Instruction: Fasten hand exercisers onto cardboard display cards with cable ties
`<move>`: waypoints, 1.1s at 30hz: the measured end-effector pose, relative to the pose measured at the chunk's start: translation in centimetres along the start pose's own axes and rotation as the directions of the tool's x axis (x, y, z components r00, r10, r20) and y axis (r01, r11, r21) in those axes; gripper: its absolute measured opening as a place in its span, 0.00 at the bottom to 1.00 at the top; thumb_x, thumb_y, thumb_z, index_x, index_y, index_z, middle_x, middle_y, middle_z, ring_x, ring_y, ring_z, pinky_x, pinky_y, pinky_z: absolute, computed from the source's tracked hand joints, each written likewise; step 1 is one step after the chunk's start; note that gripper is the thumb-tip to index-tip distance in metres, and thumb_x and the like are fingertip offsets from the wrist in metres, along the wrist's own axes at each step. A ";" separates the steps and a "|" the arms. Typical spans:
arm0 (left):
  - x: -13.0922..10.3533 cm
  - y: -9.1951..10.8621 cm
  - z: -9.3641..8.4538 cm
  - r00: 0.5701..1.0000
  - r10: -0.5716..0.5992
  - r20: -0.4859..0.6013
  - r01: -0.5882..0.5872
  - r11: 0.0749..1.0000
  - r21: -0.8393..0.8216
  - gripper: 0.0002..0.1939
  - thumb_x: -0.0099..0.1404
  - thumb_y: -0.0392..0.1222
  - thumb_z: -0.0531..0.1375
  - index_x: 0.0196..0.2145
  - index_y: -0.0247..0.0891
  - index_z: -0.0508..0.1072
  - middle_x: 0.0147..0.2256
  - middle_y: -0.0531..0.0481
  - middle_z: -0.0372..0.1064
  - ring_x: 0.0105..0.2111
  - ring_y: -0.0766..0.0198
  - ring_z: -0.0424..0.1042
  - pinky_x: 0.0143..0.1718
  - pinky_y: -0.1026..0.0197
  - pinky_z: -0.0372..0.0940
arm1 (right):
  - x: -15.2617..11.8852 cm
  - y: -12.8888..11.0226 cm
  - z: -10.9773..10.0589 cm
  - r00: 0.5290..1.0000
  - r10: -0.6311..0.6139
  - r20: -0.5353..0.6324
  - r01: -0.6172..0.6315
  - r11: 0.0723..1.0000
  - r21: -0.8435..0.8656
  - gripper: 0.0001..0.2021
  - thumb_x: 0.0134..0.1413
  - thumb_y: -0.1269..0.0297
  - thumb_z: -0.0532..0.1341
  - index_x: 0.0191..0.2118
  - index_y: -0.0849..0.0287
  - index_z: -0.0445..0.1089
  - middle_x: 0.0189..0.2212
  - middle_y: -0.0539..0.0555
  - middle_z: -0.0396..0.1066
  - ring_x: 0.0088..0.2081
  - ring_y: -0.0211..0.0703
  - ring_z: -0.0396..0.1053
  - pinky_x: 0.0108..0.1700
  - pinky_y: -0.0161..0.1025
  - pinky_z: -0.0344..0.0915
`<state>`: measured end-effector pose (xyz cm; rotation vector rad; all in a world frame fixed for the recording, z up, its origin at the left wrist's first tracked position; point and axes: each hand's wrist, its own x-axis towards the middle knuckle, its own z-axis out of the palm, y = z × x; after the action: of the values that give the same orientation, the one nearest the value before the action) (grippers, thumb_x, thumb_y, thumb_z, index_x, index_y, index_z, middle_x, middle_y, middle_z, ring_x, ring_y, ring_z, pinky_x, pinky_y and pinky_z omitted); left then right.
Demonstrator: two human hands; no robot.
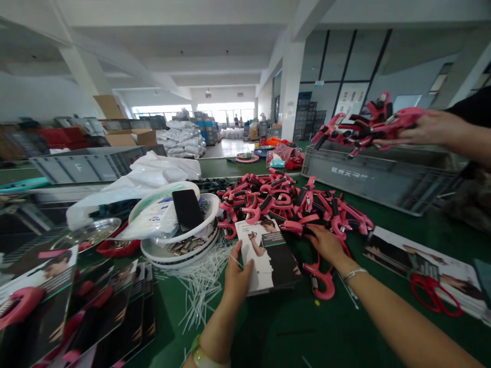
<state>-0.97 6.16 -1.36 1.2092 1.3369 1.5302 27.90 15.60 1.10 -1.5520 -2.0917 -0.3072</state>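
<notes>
My left hand (pixel 238 276) is closed at the left edge of a stack of printed cards (pixel 264 255), thumb over the top card. A thin white plastic tie (pixel 236 261) crosses its fingers. My right hand (pixel 326 243) reaches to the near edge of a heap of pink-and-black hand grip strengtheners (pixel 268 194). Its fingers close around the handle of one hand grip strengthener (pixel 293 226); the fingertips are partly hidden. Another loose hand grip strengthener (pixel 322 283) lies just below that hand.
Loose white ties (pixel 201 281) spread beside stacked white bowls (pixel 180 260) with a phone (pixel 187 209). Carded grips (pixel 103 306) lie left. Red scissors (pixel 435 294) and more cards (pixel 422 255) lie right. Another person's hand (pixel 418 130) holds several grips above a grey crate (pixel 368 179).
</notes>
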 end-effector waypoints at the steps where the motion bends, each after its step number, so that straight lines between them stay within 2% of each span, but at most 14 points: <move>1: 0.1 -0.3 0.1 1.000 -0.019 0.005 0.019 1.000 -0.009 0.32 0.53 0.36 0.61 0.56 0.39 0.60 0.57 0.41 0.61 0.58 0.54 0.59 0.58 0.54 0.53 | -0.1 0.1 -0.2 1.000 -0.016 -0.025 0.017 1.000 0.006 0.14 0.57 0.64 0.53 0.44 0.63 0.71 0.42 0.61 0.74 0.43 0.50 0.71 0.46 0.45 0.67; 5: 0.3 -0.8 0.1 0.998 -0.061 -0.007 0.061 0.997 -0.046 0.32 0.52 0.36 0.61 0.56 0.39 0.62 0.58 0.42 0.59 0.58 0.53 0.58 0.59 0.54 0.52 | -0.4 -0.6 -2.2 0.979 -0.027 -0.200 0.035 0.999 0.033 0.16 0.59 0.59 0.51 0.45 0.64 0.69 0.41 0.65 0.72 0.46 0.55 0.68 0.48 0.51 0.63; 8: 0.3 -0.8 0.1 0.999 -0.048 -0.019 0.047 0.998 -0.045 0.30 0.52 0.36 0.61 0.54 0.39 0.65 0.59 0.43 0.58 0.59 0.53 0.57 0.60 0.52 0.49 | 0.3 -2.9 -5.0 0.948 0.063 -0.312 -0.016 0.988 0.151 0.18 0.59 0.55 0.49 0.43 0.62 0.68 0.37 0.63 0.72 0.40 0.52 0.70 0.43 0.46 0.64; 9: 0.2 -0.8 0.1 0.999 -0.038 -0.024 0.037 0.998 -0.044 0.29 0.52 0.36 0.62 0.53 0.39 0.66 0.59 0.43 0.58 0.59 0.53 0.56 0.61 0.52 0.48 | 0.8 -4.0 -5.8 0.955 0.102 -0.277 -0.043 0.976 0.213 0.18 0.60 0.55 0.47 0.40 0.62 0.69 0.34 0.62 0.73 0.36 0.50 0.70 0.39 0.43 0.64; 11: 0.2 -0.8 0.1 0.999 -0.015 -0.030 0.014 0.999 -0.046 0.26 0.52 0.35 0.62 0.50 0.40 0.69 0.59 0.44 0.57 0.60 0.53 0.55 0.62 0.52 0.46 | 2.1 -6.5 -7.2 0.991 0.124 -0.057 -0.100 0.942 0.321 0.22 0.62 0.54 0.42 0.34 0.60 0.68 0.28 0.57 0.72 0.30 0.44 0.69 0.33 0.38 0.62; 13: 0.2 -0.8 0.1 1.000 -0.008 -0.029 0.006 0.998 -0.055 0.25 0.51 0.35 0.62 0.49 0.40 0.70 0.59 0.44 0.57 0.60 0.54 0.55 0.62 0.52 0.46 | 3.5 -9.0 -7.8 0.981 0.079 0.175 -0.136 0.929 0.344 0.24 0.63 0.57 0.38 0.31 0.60 0.68 0.26 0.54 0.71 0.28 0.41 0.67 0.31 0.34 0.60; 15: 0.1 -0.8 0.2 0.999 -0.030 -0.025 0.028 0.996 -0.083 0.27 0.52 0.36 0.62 0.51 0.39 0.68 0.59 0.42 0.58 0.59 0.53 0.56 0.61 0.51 0.48 | 4.6 -11.1 -7.7 0.958 0.030 0.286 -0.124 0.940 0.317 0.22 0.63 0.59 0.40 0.29 0.60 0.68 0.24 0.52 0.71 0.27 0.39 0.66 0.29 0.33 0.57; 18: 0.0 -0.7 0.4 0.996 -0.085 -0.019 0.080 0.981 -0.174 0.33 0.51 0.36 0.62 0.56 0.39 0.62 0.57 0.41 0.61 0.56 0.53 0.61 0.58 0.51 0.54 | 4.9 -13.2 -7.4 0.938 -0.018 0.347 -0.076 0.964 0.255 0.17 0.60 0.63 0.47 0.27 0.60 0.69 0.23 0.53 0.71 0.26 0.39 0.66 0.29 0.33 0.55; 21: -0.3 -0.2 0.8 0.992 -0.126 -0.014 0.118 0.956 -0.269 0.35 0.52 0.37 0.62 0.57 0.39 0.59 0.56 0.41 0.62 0.55 0.53 0.63 0.55 0.53 0.58 | 3.5 -14.2 -7.6 0.922 -0.027 0.386 -0.046 0.983 0.180 0.14 0.58 0.67 0.48 0.35 0.61 0.72 0.30 0.59 0.74 0.30 0.44 0.69 0.32 0.36 0.56; 23: -0.6 0.4 1.0 0.987 -0.154 -0.036 0.134 0.937 -0.322 0.32 0.54 0.38 0.60 0.56 0.39 0.59 0.57 0.42 0.61 0.56 0.55 0.62 0.55 0.55 0.57 | 1.9 -14.5 -7.9 0.901 -0.054 0.430 -0.010 0.989 0.144 0.15 0.58 0.68 0.49 0.41 0.61 0.72 0.35 0.60 0.75 0.34 0.47 0.71 0.35 0.37 0.58; 26: -1.1 1.4 1.3 0.974 -0.217 -0.063 0.172 0.893 -0.415 0.25 0.59 0.43 0.55 0.55 0.39 0.61 0.58 0.44 0.60 0.56 0.56 0.61 0.55 0.57 0.58 | -0.1 -14.3 -8.2 0.848 -0.125 0.516 0.061 0.988 0.140 0.16 0.59 0.65 0.49 0.44 0.60 0.72 0.37 0.59 0.75 0.38 0.47 0.72 0.38 0.38 0.60; 28: -1.2 2.1 1.1 0.965 -0.261 -0.039 0.215 0.862 -0.459 0.24 0.61 0.47 0.54 0.54 0.40 0.62 0.56 0.44 0.62 0.54 0.56 0.64 0.53 0.56 0.60 | -0.8 -13.9 -8.4 0.853 -0.139 0.504 0.071 0.986 0.152 0.16 0.60 0.65 0.49 0.46 0.60 0.71 0.39 0.59 0.75 0.40 0.47 0.72 0.40 0.38 0.61; 30: -0.9 2.9 0.4 0.958 -0.285 -0.040 0.238 0.862 -0.446 0.25 0.61 0.49 0.54 0.54 0.40 0.62 0.55 0.44 0.64 0.53 0.55 0.65 0.51 0.55 0.62 | -1.0 -13.5 -8.6 0.876 -0.155 0.456 0.083 0.981 0.174 0.17 0.58 0.65 0.50 0.50 0.60 0.69 0.40 0.59 0.73 0.41 0.46 0.71 0.41 0.38 0.62; 33: 0.8 4.7 -1.2 0.964 -0.201 -0.174 0.153 0.955 -0.254 0.23 0.59 0.48 0.56 0.51 0.40 0.65 0.54 0.43 0.64 0.54 0.56 0.64 0.53 0.55 0.59 | -0.6 -13.4 -8.7 0.858 -0.275 0.433 0.193 0.955 0.226 0.19 0.52 0.64 0.57 0.52 0.57 0.68 0.40 0.58 0.71 0.41 0.47 0.69 0.43 0.40 0.63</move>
<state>-2.16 5.82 3.40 0.7817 1.3046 1.6576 17.80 6.75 9.71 -1.3580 -2.6018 0.1855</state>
